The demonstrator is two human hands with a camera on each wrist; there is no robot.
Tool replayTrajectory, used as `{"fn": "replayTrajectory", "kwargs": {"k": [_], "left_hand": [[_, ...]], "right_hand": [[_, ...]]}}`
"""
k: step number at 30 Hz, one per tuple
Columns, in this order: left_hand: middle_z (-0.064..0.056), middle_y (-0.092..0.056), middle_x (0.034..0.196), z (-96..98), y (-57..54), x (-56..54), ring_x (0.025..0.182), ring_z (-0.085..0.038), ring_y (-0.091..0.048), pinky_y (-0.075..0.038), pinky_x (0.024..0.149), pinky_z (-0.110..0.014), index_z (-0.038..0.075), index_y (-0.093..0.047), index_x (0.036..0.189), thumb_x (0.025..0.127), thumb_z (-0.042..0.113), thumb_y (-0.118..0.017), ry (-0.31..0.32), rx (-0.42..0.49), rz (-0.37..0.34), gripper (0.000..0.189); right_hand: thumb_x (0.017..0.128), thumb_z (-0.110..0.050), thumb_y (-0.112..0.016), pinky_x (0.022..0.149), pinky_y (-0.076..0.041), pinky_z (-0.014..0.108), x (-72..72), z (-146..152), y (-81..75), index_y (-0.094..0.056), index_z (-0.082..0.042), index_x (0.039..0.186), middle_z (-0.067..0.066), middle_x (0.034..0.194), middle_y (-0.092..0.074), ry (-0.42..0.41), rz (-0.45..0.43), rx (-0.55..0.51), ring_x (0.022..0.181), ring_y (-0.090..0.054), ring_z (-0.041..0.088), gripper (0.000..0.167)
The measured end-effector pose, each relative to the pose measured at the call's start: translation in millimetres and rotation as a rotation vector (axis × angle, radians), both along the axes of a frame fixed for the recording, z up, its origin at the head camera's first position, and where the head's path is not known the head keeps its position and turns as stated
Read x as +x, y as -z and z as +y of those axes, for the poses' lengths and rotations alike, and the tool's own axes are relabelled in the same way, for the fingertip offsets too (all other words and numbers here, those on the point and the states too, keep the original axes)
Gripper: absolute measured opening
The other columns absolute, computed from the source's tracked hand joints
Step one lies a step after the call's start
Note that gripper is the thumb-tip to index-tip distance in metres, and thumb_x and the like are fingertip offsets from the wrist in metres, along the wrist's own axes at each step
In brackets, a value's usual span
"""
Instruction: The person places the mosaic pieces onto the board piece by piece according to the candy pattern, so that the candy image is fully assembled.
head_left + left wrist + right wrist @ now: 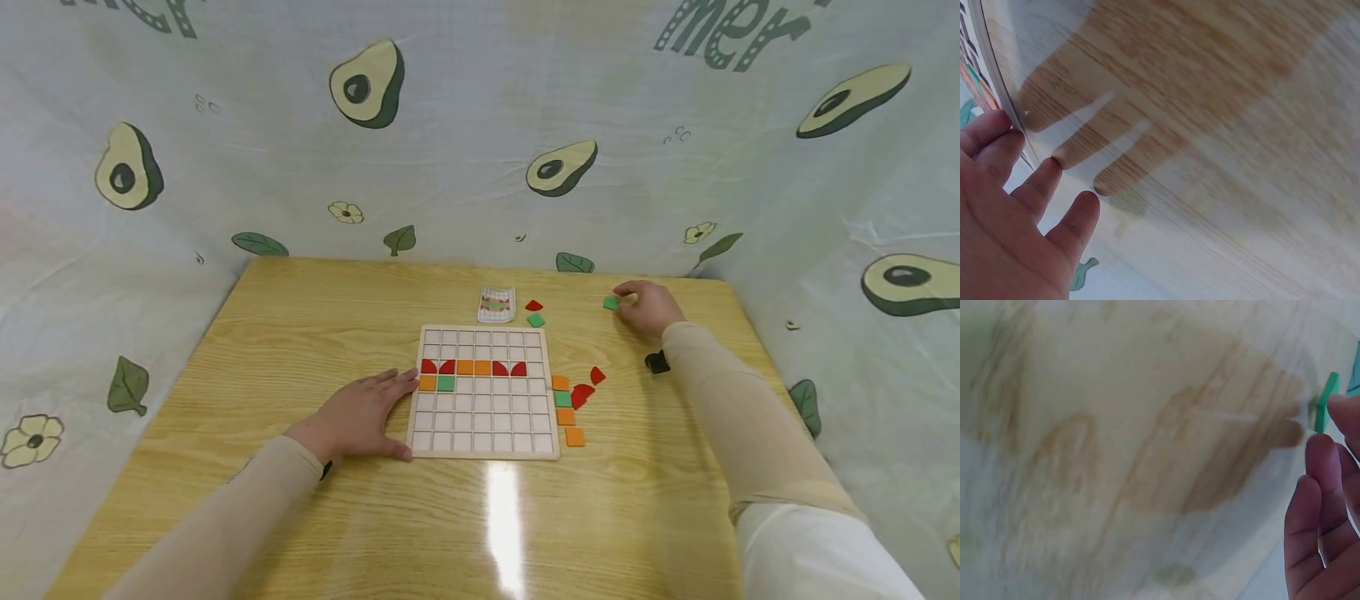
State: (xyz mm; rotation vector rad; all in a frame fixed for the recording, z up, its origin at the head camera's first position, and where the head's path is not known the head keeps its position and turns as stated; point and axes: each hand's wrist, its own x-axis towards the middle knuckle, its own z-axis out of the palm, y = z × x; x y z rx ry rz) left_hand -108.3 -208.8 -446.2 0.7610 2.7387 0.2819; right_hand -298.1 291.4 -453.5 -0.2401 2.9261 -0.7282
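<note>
Pinching a green tile (611, 303) well apart from the gridded board (483, 403), the right hand (651, 308) is at the table's (300, 333) far right. The left hand (360, 415) rests spread against the board's left edge

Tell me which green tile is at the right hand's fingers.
The rightmost green tile, well apart from the board; the other three lie on or near it.

The glossy wood-grain desk (300, 333) carries a pale square gridded board (483, 423), a white printed card (497, 316) nearer the far edge, and small flat red, green and orange pieces (574, 437) toward the right edge.
</note>
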Motion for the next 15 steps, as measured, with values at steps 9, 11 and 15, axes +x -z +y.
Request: {"fn": "replayTrajectory", "kwargs": {"k": [9, 11, 15], "left_hand": [[-0.001, -0.028, 0.162, 0.0, -1.6, -0.2, 0.146, -0.031, -0.028, -0.032, 0.111, -0.053, 0.011, -0.039, 0.155, 0.071, 0.072, -0.074, 0.001, 0.006, -0.002, 0.109], [-0.001, -0.028, 0.162, -0.5, -1.2, -0.4, 0.146, -0.031, -0.028, -0.032, 0.111, -0.054, 0.011, -0.039, 0.155, 0.071, 0.072, -0.074, 0.004, 0.006, 0.000, 0.109], [-0.002, -0.028, 0.162, -1.0, -0.2, -0.4, 0.146, -0.032, -0.029, -0.032, 0.111, -0.054, 0.011, -0.039, 0.154, 0.071, 0.072, -0.074, 0.008, 0.009, 0.002, 0.110]], "right_hand": [[0.093, -0.017, -0.070, 0.102, -0.039, 0.058, -6.1, -1.7, 7.6, -0.063, 0.000, 0.131, 0.024, 0.132, -0.059, -0.023, -0.006, 0.021, 0.123, -0.051, 0.045, 0.042], [0.092, -0.016, -0.071, 0.101, -0.040, 0.058, -7.4, -3.3, 9.3, -0.065, 0.000, 0.129, 0.024, 0.130, -0.059, -0.032, 0.005, 0.030, 0.120, -0.052, 0.044, 0.040], [0.092, -0.013, -0.069, 0.098, -0.044, 0.056, -9.1, -5.1, 12.7, -0.068, -0.002, 0.125, 0.022, 0.126, -0.062, -0.030, -0.007, 0.029, 0.114, -0.056, 0.041, 0.036]]}}
